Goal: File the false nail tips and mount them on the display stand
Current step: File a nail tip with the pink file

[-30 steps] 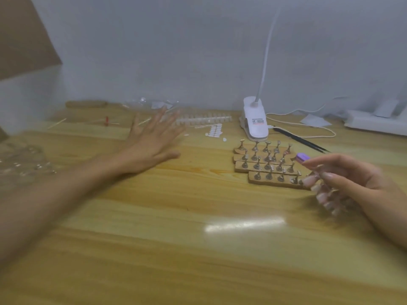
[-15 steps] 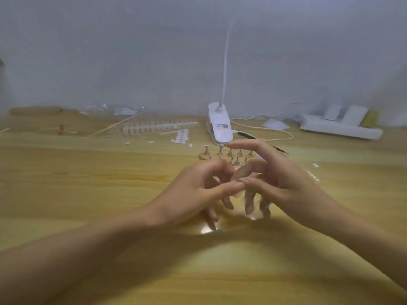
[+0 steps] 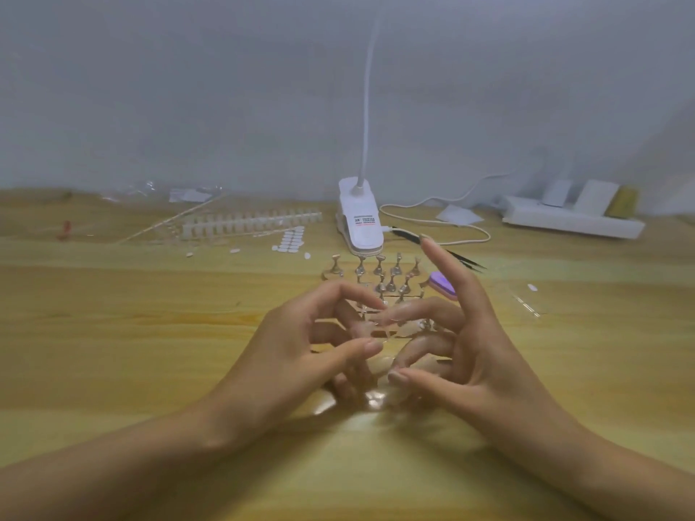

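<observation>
- Left hand (image 3: 293,355) and right hand (image 3: 474,355) meet near centre, fingers curled towards each other; I cannot tell whether they pinch anything.
- Right index finger (image 3: 442,268) points up.
- Display stand (image 3: 393,272) sits just beyond the fingertips, purple file block (image 3: 443,284) at its right.
- Nail tips strip (image 3: 252,223) lies far left.

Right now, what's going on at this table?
A person holds both hands low over the wooden table, just in front of the display stand. The left hand and right hand meet at the fingertips, with fingers curled and the right index finger raised. Whether a clear nail tip sits between them is too small to tell. The purple nail file lies beside the stand, in neither hand. The stand's visible pegs look bare. The strip of nail tips lies at the back.
</observation>
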